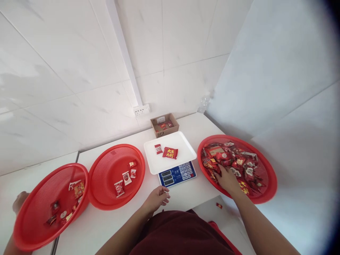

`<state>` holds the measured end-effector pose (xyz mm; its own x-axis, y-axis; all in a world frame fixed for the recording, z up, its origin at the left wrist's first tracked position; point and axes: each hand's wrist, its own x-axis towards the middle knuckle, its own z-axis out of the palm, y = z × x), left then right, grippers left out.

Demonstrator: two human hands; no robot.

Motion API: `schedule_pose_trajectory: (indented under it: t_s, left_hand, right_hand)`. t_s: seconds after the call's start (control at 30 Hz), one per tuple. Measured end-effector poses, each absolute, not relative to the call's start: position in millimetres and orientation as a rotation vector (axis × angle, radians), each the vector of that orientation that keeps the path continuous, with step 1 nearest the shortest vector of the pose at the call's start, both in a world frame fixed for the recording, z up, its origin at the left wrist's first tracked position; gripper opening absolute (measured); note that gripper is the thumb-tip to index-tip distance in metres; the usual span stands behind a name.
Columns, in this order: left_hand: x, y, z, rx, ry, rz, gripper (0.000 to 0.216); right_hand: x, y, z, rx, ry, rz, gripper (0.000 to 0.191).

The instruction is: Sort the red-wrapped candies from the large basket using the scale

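Observation:
My right hand (227,179) reaches into the right red basket (269,179), its fingers apart and touching the heap of wrapped sweets (236,163). Fingertips are partly lost among the wrappers. Near the front of the scale, my left hand (156,199) hovers with loosely curled fingers and nothing visible in it. On the scale's white tray (152,163) lie a small red-and-white packet (158,148) and a larger red packet with yellow characters (170,152). The blue scale panel (177,174) shows below the tray.
A middle red basket (102,166) holds several sweets. Another person's hand (20,201) is beside the tilted left red basket (29,219), which contains more packets. Behind the scale stands a cardboard box (164,130). A clear plastic bottle (204,103) stands in the corner; a small sweet (219,205) lies below.

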<state>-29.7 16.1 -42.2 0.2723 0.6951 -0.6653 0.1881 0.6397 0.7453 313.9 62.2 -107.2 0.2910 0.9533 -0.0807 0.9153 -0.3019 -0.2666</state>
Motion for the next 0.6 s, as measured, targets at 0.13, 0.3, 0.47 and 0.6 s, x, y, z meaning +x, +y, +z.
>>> schedule_pose_trajectory:
  t_s: [0.13,0.3,0.47,0.6]
  left_hand:
    - [-29,17,-38,0.862,1.292,0.380,0.027]
    - [-28,18,-33,0.865,1.294,0.387,0.029]
    - [-31,19,-34,0.863,1.309,0.391,0.030]
    - [-33,20,-35,0.871,1.302,0.394,0.028]
  right_hand:
    - [315,67,-100,-2.415,-1.700,0.385,0.030]
    - [322,66,-96,-2.425,-1.634,0.481,0.018]
    - [325,65,-87,-2.407,-1.544,0.502,0.022]
    - [326,68,-80,-2.399,-1.512,0.484,0.029]
